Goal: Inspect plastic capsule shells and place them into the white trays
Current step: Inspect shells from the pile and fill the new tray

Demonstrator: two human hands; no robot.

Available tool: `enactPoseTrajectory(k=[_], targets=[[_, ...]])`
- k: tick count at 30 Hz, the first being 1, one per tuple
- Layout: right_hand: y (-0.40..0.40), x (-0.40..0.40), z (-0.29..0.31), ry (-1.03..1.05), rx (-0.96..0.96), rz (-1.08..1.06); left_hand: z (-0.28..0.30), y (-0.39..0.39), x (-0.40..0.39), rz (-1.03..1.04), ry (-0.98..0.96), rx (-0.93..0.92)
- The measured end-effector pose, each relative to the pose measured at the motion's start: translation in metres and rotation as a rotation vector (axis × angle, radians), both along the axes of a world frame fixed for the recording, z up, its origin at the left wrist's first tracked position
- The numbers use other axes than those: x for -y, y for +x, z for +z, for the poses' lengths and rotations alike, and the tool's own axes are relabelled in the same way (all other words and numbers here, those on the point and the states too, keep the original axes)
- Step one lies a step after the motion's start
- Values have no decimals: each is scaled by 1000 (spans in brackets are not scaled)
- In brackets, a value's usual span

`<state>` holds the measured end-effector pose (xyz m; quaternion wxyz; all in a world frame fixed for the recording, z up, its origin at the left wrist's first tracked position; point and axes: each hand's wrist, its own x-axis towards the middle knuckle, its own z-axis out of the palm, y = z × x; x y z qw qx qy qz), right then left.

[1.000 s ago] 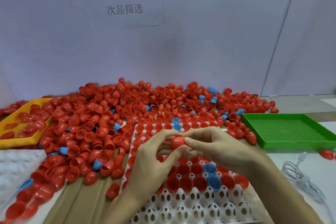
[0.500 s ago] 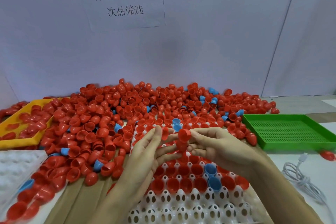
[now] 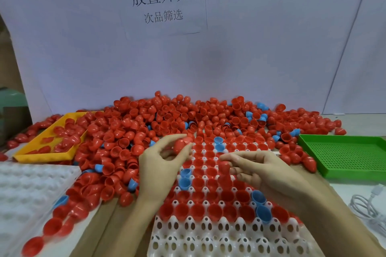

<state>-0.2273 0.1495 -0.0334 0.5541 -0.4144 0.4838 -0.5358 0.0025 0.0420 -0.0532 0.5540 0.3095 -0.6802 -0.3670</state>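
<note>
We held both hands over the white tray (image 3: 208, 236) on the bench. Our left hand (image 3: 158, 165) pinched one red shell (image 3: 181, 145) between thumb and fingertips above the tray's far rows. Our right hand (image 3: 269, 175) pinched another red shell (image 3: 224, 167), lower, just above the filled cups. The loose pile of red and blue shells (image 3: 167, 123) lay behind, between a yellow tray (image 3: 41, 155) and a green tray (image 3: 344, 156).
</note>
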Motion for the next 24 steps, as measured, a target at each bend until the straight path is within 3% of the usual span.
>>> enactPoseTrajectory(k=[2,5,10,13,16,21,24], targets=[[-4,-1,2,7,35,-3,6,26,30,181,82,-39],[-8,-2,4,4,83,0,5,66,62,281,105,118],[-10,-1,5,-9,143,-15,-7,66,64,343,-54,549],[-12,-2,3,-6,142,-20,0,46,48,381,-160,627],[-13,-1,2,-9,150,-17,5,24,22,240,-263,537],[-10,1,0,-9,235,73,4,-8,-19,-230,-232,456],[-9,2,-1,-7,260,104,-3,-22,-29,-281,-270,416]])
